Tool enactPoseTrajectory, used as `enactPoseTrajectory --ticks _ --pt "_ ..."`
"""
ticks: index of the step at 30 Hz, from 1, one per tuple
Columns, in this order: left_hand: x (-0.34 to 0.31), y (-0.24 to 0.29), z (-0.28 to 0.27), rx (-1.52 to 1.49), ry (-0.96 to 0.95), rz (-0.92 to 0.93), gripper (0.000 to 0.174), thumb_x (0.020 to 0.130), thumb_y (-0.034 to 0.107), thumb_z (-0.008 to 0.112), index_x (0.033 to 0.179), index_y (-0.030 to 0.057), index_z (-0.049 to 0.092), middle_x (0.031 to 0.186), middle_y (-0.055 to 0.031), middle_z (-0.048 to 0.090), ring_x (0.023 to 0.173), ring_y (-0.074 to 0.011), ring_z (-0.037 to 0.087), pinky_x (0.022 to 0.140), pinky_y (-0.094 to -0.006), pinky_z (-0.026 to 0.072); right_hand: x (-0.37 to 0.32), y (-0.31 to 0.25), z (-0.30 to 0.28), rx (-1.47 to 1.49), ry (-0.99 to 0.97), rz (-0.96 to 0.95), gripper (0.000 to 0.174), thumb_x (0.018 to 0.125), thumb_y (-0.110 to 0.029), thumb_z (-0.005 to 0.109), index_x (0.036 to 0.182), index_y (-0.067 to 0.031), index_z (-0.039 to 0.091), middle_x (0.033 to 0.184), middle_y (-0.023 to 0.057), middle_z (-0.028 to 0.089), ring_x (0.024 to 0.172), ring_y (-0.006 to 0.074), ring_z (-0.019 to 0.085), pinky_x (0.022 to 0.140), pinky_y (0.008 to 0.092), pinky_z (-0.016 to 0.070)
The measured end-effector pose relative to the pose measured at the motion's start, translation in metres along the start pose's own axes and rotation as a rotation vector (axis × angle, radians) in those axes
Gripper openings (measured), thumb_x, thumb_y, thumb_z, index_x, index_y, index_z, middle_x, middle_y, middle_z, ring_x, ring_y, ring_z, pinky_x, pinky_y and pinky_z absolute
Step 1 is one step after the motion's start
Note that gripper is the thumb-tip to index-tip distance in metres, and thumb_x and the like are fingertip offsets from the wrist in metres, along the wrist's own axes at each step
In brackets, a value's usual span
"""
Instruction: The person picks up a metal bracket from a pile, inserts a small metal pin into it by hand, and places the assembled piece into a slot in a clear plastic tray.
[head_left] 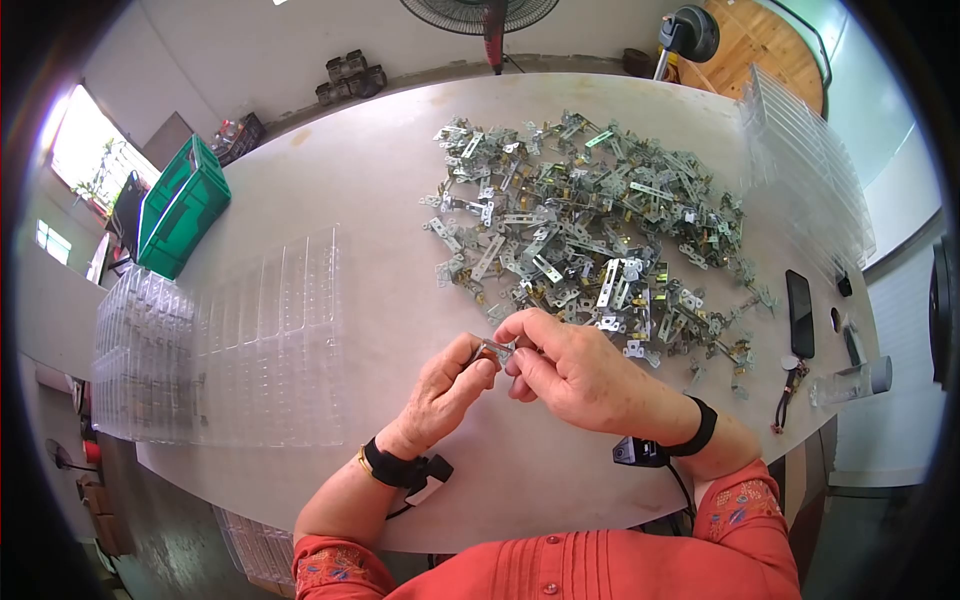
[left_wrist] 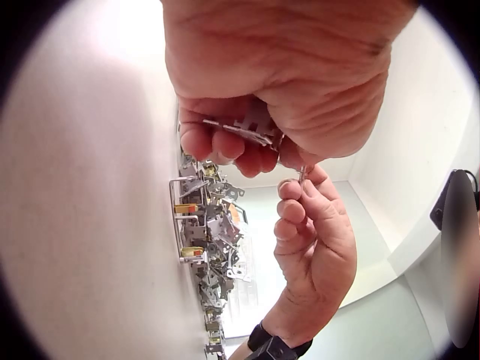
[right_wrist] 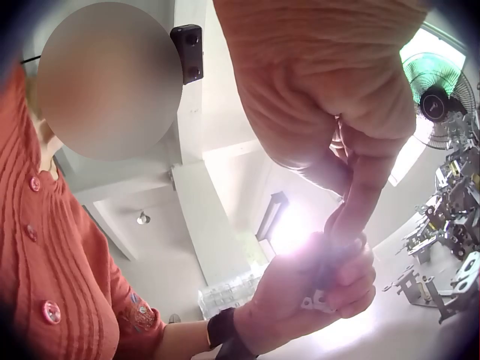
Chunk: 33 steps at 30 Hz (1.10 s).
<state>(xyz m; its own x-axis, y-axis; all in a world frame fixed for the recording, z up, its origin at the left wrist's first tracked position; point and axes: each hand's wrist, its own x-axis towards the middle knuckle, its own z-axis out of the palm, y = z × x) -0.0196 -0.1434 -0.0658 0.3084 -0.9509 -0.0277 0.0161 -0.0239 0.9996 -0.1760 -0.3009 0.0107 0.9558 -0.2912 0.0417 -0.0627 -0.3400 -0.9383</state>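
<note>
In the head view the left hand [head_left: 441, 392] grips a small metal part [head_left: 492, 351] between thumb and curled fingers, near the front of the heap. The right hand [head_left: 572, 375] meets it from the right, thumb and fingertips pinching the part's end. The left wrist view has the metal piece [left_wrist: 251, 133] inside the left hand [left_wrist: 277, 75], with the right hand [left_wrist: 319, 247] pinching at its tip. In the right wrist view the right hand [right_wrist: 330, 90] reaches down to the left hand [right_wrist: 300, 300], whose fingers wrap the part; its far end is hidden.
A large heap of metal parts [head_left: 600, 220] covers the table's middle and right. Clear plastic trays [head_left: 145, 360] stand left, others [head_left: 810, 170] at the back right. A green crate [head_left: 185, 215], a phone [head_left: 799, 314] and a bottle [head_left: 850, 383] are at the sides.
</note>
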Motion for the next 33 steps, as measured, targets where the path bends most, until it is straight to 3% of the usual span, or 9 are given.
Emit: enactPoseTrajectory --ticks 6,12,14,16,18,21,23,26,33 --pt "0.0 0.003 0.005 -0.023 0.009 0.029 0.03 0.109 0.03 0.052 0.102 0.002 0.06 0.085 0.0014 0.056 0.079 -0.0084 0.051 0.072 -0.0257 0.0451 0.0 -0.004 0.0 0.058 -0.027 0.102 0.014 0.102 -0.01 0.055 0.109 0.001 0.057 0.084 0.0172 0.07 0.075 0.0282 0.073 0.065 0.039 0.0553" --pt "0.0 0.002 0.008 0.096 0.012 0.046 0.03 0.109 0.031 0.053 0.103 0.0028 0.061 0.084 0.0011 0.056 0.078 -0.0084 0.051 0.07 -0.0257 0.0453 -0.001 0.006 0.0 -0.367 0.117 -0.176 0.008 0.099 -0.012 0.063 0.102 -0.0052 0.063 0.086 0.0119 0.064 0.074 0.0304 0.066 0.067 0.04 0.0534" --pt "0.0 0.0 0.009 0.108 -0.027 0.044 0.031 0.109 0.032 0.053 0.103 0.0033 0.062 0.084 0.0011 0.056 0.078 -0.0083 0.051 0.069 -0.0253 0.0449 0.002 0.009 0.0 -0.359 0.195 -0.341 0.012 0.095 -0.005 0.067 0.107 -0.0061 0.065 0.09 0.0075 0.062 0.076 0.0193 0.064 0.068 0.0339 0.0521" --pt "0.0 0.002 0.009 0.12 -0.066 0.043 0.032 0.109 0.034 0.053 0.103 0.0039 0.062 0.083 0.001 0.056 0.078 -0.0082 0.052 0.069 -0.0248 0.0444 0.003 0.007 0.002 -0.271 0.215 -0.335 0.013 0.096 -0.005 0.068 0.108 -0.0061 0.065 0.091 0.0074 0.062 0.077 0.0172 0.063 0.067 0.0321 0.0514" --pt "-0.002 0.006 0.011 -0.094 -0.039 -0.105 0.036 0.109 0.038 0.051 0.099 0.0048 0.061 0.083 -0.0006 0.056 0.074 -0.0094 0.052 0.065 -0.0253 0.0432 0.003 0.007 0.002 -0.183 0.234 -0.33 0.014 0.096 -0.005 0.068 0.109 -0.006 0.065 0.092 0.0073 0.062 0.077 0.0151 0.062 0.067 0.0303 0.0507" --pt "0.002 0.006 0.003 -0.403 -0.004 -0.122 0.04 0.109 0.042 0.047 0.094 0.0058 0.058 0.082 -0.0031 0.057 0.069 -0.0112 0.051 0.062 -0.0267 0.0421 0.003 0.007 -0.003 -0.13 0.307 -0.275 0.011 0.099 -0.007 0.066 0.11 -0.0063 0.065 0.087 0.0053 0.063 0.074 0.0107 0.059 0.064 0.0273 0.049" --pt "0.005 0.005 0.001 -0.454 0.005 -0.097 0.042 0.109 0.041 0.045 0.09 0.0049 0.055 0.079 -0.006 0.055 0.065 -0.0147 0.05 0.06 -0.0296 0.0415 0.0 0.0 -0.006 -0.067 0.205 -0.062 0.009 0.102 -0.011 0.064 0.11 -0.0063 0.065 0.077 0.0033 0.062 0.068 0.0068 0.056 0.059 0.0262 0.0474" --pt "0.007 0.001 -0.002 -0.628 -0.046 -0.029 0.043 0.109 0.041 0.045 0.091 0.0034 0.054 0.075 -0.007 0.053 0.065 -0.0175 0.05 0.06 -0.031 0.0409 0.0 0.0 -0.006 -0.207 0.132 -0.042 0.01 0.102 -0.011 0.063 0.111 -0.0061 0.064 0.069 0.0034 0.06 0.06 0.0077 0.055 0.056 0.0282 0.0469" --pt "0.006 -0.001 -0.002 -0.627 -0.062 0.005 0.042 0.108 0.041 0.047 0.09 0.0036 0.052 0.074 -0.0072 0.051 0.064 -0.0181 0.049 0.059 -0.0315 0.0405 0.003 0.008 -0.001 -0.253 0.16 -0.09 0.011 0.099 -0.008 0.063 0.11 -0.0054 0.064 0.072 0.0098 0.065 0.06 0.0166 0.062 0.057 0.0317 0.0486"
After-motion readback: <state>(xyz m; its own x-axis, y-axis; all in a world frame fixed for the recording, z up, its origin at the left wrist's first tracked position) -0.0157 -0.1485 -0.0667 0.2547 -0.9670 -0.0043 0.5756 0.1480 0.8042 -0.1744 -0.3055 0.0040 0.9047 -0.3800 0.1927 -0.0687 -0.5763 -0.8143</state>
